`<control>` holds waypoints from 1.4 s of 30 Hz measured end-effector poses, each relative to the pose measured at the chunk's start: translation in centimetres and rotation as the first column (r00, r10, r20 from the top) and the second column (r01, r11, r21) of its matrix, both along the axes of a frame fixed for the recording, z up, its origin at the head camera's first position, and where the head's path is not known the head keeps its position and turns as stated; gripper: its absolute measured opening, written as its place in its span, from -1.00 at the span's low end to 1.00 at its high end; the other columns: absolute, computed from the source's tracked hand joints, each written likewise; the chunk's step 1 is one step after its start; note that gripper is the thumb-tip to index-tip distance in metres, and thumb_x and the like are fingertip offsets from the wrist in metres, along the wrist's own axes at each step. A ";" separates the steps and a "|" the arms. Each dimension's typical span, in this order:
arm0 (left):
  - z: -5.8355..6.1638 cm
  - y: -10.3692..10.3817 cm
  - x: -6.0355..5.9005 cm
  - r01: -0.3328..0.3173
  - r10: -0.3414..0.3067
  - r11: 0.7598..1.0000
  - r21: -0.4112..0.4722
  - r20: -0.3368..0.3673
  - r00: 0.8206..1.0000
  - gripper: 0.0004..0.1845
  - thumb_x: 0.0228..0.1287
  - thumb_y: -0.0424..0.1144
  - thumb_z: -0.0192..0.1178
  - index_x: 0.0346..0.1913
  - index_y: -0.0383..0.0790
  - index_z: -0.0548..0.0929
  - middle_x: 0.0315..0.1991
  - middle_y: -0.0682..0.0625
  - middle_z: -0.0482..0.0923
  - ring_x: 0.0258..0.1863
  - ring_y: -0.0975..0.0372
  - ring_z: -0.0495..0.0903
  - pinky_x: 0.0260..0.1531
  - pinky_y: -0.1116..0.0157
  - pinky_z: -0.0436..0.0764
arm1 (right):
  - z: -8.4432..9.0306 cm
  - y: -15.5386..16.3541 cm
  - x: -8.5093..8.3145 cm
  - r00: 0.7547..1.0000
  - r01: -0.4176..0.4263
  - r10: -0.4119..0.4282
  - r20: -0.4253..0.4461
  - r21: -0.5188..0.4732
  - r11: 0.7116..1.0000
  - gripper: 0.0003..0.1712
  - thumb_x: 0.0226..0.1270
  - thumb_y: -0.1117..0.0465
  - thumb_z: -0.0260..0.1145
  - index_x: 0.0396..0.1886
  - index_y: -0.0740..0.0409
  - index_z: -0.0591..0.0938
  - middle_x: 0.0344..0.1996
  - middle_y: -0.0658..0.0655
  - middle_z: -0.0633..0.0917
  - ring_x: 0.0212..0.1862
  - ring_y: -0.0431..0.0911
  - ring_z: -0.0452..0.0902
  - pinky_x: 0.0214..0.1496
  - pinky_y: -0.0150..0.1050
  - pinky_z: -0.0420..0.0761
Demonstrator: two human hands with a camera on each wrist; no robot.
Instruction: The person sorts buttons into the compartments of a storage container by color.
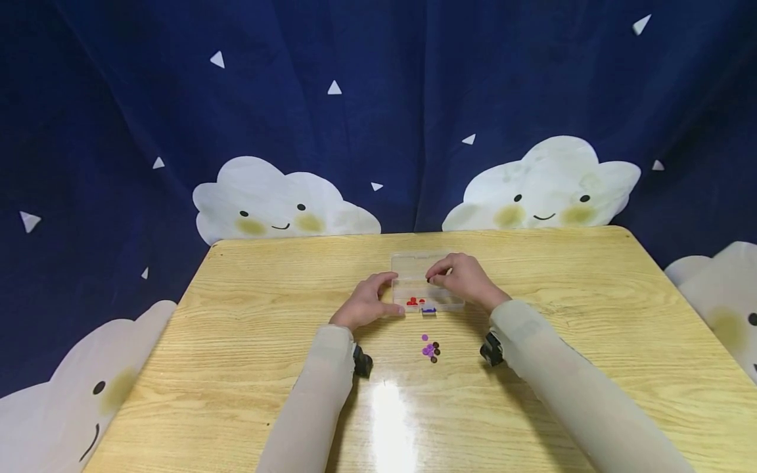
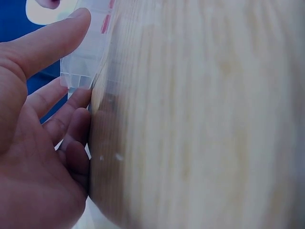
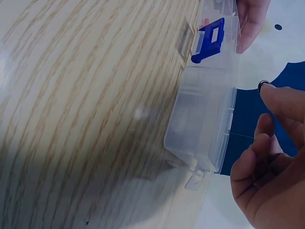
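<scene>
The left hand (image 1: 365, 304) steadies the light, rigid compartment box (image 1: 414, 276) with spread fingers; the right hand (image 1: 464, 279) pinches a tiny, slippery dark bead (image 3: 261, 85) over it, best gripped by its edges.

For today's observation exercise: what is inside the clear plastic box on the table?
Red pieces lie in the near left compartment of the clear box. The right hand, pinching a small dark piece, covers the box's right part.
</scene>
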State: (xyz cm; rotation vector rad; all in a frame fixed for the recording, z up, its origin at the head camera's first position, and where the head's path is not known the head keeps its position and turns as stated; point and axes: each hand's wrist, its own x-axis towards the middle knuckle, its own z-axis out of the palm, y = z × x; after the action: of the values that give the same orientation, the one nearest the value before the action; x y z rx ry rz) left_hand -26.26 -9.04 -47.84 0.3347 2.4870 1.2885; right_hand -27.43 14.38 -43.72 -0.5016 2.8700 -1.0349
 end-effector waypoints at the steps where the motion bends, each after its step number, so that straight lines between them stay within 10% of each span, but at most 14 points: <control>1: 0.0 0.0 0.0 0.001 -0.001 1.000 0.003 0.002 1.000 -0.13 0.07 -0.15 0.51 0.47 0.00 0.34 0.37 -0.11 0.39 0.25 0.03 0.39 0.31 0.03 0.40 | 0.0 0.0 0.0 1.000 -0.004 0.004 -0.004 0.004 1.000 -0.86 0.29 0.30 0.35 -0.25 0.18 0.81 -0.22 0.17 0.79 -0.25 -0.06 0.52 -0.23 -0.29 0.48; 42: 0.2 0.1 0.1 -0.005 0.005 1.000 -0.006 0.007 1.000 -0.13 0.07 -0.16 0.50 0.47 -0.01 0.34 0.38 -0.12 0.39 0.26 0.02 0.37 0.35 0.03 0.37 | -0.7 -0.3 -0.5 0.999 0.017 -0.019 0.048 0.053 0.998 -0.82 0.32 0.30 0.31 -0.21 0.16 0.81 -0.17 0.15 0.78 -0.17 -0.04 0.52 -0.13 -0.23 0.49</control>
State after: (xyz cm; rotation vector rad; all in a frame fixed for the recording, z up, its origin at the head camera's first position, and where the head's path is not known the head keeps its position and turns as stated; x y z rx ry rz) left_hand -26.16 -8.98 -47.66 0.3230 2.4870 1.2817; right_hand -27.91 14.04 -44.40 -0.4416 2.8555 -0.9579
